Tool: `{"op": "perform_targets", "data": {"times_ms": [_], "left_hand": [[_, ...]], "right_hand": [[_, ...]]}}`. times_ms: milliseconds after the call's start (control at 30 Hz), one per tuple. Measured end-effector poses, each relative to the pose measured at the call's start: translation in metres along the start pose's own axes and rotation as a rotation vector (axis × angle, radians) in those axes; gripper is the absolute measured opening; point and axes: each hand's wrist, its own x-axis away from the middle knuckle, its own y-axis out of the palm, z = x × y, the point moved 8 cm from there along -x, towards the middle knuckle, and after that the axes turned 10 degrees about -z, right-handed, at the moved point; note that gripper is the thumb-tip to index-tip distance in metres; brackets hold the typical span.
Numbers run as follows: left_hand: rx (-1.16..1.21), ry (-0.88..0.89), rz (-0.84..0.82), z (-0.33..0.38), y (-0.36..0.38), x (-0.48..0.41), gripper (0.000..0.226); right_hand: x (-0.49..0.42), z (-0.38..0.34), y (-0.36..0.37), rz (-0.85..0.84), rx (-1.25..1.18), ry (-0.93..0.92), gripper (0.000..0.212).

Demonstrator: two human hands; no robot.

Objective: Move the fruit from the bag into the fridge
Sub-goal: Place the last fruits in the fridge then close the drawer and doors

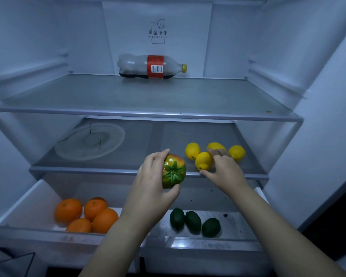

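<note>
My left hand [151, 184] grips a red-and-green tomato [173, 171] with a green star-shaped calyx, held in front of the lower glass shelf [88, 168]. My right hand [223, 169] curls around a yellow lemon [203, 160] near the shelf's front edge, thumb below it and fingers behind. Three more lemons lie around it: a lemon [192, 150] to the left, a lemon [215, 146] partly hidden by my fingers, and a lemon [236, 152] to the right. The bag is out of view.
A cracked clear plate [90, 141] lies on the same shelf's left side. A cola bottle [151, 66] lies on the upper shelf. The open left drawer holds several oranges [87, 215]; the right drawer holds three dark green limes [194, 221].
</note>
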Motion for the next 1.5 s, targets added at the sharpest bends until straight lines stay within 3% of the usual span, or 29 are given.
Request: {"op": "perform_targets", "data": {"times_ms": [200, 500, 667, 867, 1167, 1300, 1500], "left_hand": [[0.002, -0.003, 0.013, 0.002, -0.002, -0.003, 0.072], [0.082, 0.049, 0.020, 0.023, -0.006, -0.016, 0.079], [0.139, 0.095, 0.025, 0.039, -0.009, -0.022, 0.074], [0.192, 0.177, -0.034, 0.059, -0.003, -0.024, 0.066], [0.143, 0.319, -0.119, 0.085, 0.001, -0.033, 0.072], [-0.034, 0.340, -0.031, 0.089, -0.013, -0.056, 0.071], [-0.332, 0.220, 0.098, 0.061, -0.006, -0.104, 0.067]], "right_hand": [[0.015, 0.003, -0.006, 0.067, -0.049, -0.064, 0.071], [0.069, -0.064, -0.069, 0.206, -0.279, -0.507, 0.073], [0.091, -0.081, -0.091, 0.207, -0.373, -0.587, 0.071], [0.100, -0.071, -0.102, 0.235, -0.396, -0.553, 0.069], [0.113, -0.054, -0.115, 0.284, -0.384, -0.458, 0.066], [0.117, -0.035, -0.128, 0.340, -0.354, -0.384, 0.072], [0.118, -0.012, -0.159, 0.440, -0.346, -0.300, 0.076]]}}
